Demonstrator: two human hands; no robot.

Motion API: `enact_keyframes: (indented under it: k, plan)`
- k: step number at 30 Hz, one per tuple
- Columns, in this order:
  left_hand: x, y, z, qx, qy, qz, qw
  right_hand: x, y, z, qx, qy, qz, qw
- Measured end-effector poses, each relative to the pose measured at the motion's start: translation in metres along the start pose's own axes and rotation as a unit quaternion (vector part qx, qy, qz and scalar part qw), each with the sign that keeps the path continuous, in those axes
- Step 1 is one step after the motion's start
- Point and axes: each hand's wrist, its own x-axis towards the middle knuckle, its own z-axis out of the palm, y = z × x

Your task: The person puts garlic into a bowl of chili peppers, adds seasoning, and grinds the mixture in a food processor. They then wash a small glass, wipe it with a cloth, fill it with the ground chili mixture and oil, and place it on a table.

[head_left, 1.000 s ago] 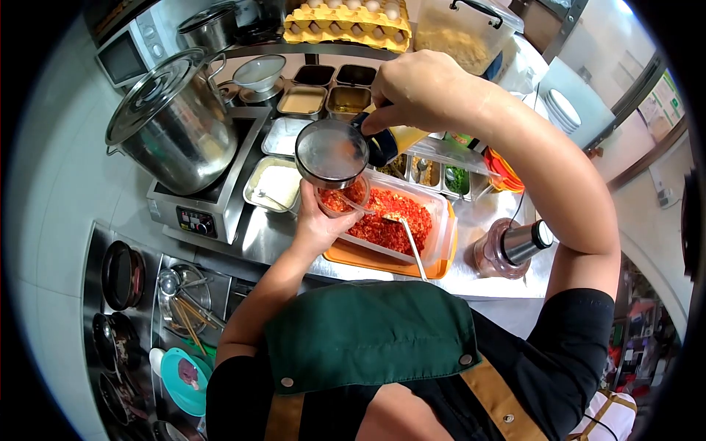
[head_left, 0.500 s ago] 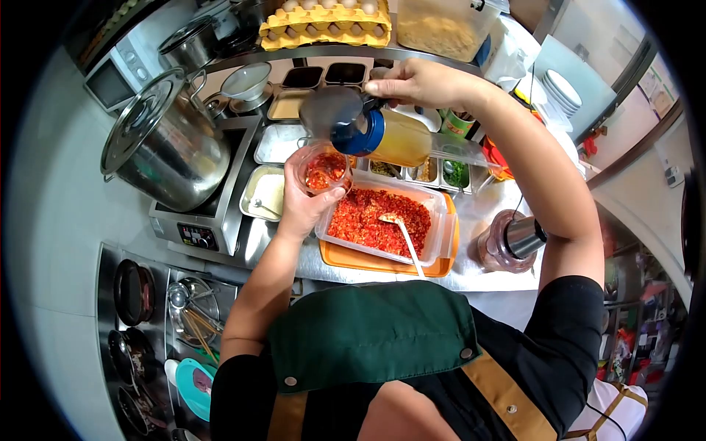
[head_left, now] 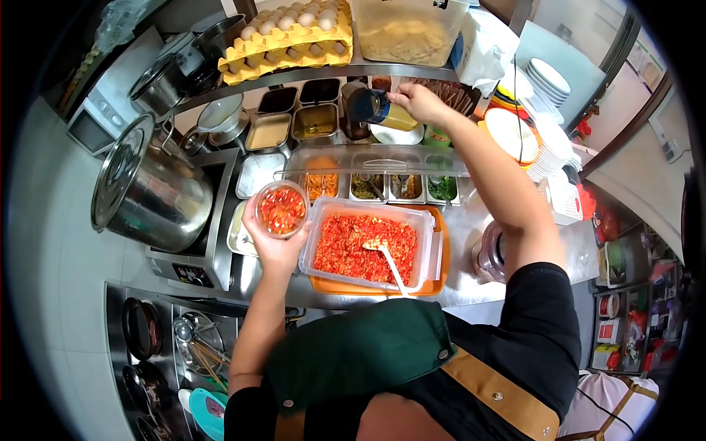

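Note:
My left hand (head_left: 273, 248) is closed around a clear round cup (head_left: 282, 209) with chopped red chili in it, held left of the tub. My right hand (head_left: 422, 104) grips the handle side of a jug (head_left: 390, 115) with a blue lid and yellow liquid, above the back of the counter near a white plate. Between my arms a clear plastic tub (head_left: 424, 253) sits on an orange tray (head_left: 437, 279). Chopped red chili (head_left: 346, 246) fills much of the tub, and a white spoon (head_left: 396, 272) lies in it, handle towards me.
Metal pans of toppings (head_left: 368, 188) stand behind the tub under a clear cover (head_left: 375, 159). A large steel pot (head_left: 151, 191) rests on the cooker at left. Egg trays (head_left: 290, 55) sit on the shelf. Stacked plates (head_left: 553, 151) and a blender-like jar (head_left: 488, 253) are at right.
The jug has gone from tilted over the cup to the back of the counter, away from it. The cup has moved left, clear of the tub. The view has shifted.

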Motion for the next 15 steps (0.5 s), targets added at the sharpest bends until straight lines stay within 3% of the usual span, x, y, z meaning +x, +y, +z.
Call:
enact_keyframes:
  k: [2,4,6,8,10,11,12,15]
  plan:
    - [-0.004,0.002,-0.003,-0.014,0.007,-0.033,0.999,0.011,0.023,0.020,-0.003,0.005,0.036,0.999]
    - [-0.006,0.007,-0.006,-0.023,0.007,-0.059,0.998,0.019,0.047,0.041,0.008,0.088,0.088,0.992]
    - [-0.010,0.000,-0.015,-0.041,0.001,-0.108,0.993,0.025,0.066,0.062,0.042,0.088,0.098,0.990]
    - [-0.014,0.001,-0.018,-0.074,0.022,-0.148,0.986,0.036,0.093,0.093,0.076,0.196,0.172,0.962]
    - [-0.019,-0.004,-0.023,-0.080,0.017,-0.161,0.984,0.076,0.181,0.150,0.075,0.252,0.159,0.952]
    - [-0.021,-0.005,-0.027,-0.004,0.005,-0.125,0.992,0.077,0.179,0.146,0.232,0.184,0.244,0.923]
    - [-0.023,-0.001,-0.025,0.002,0.019,-0.114,0.993,0.072,0.168,0.139,0.373,0.105,0.327,0.862]
    - [-0.033,0.001,-0.024,0.028,0.032,-0.069,0.997,0.067,0.142,0.140,0.491,0.141,0.361,0.780]
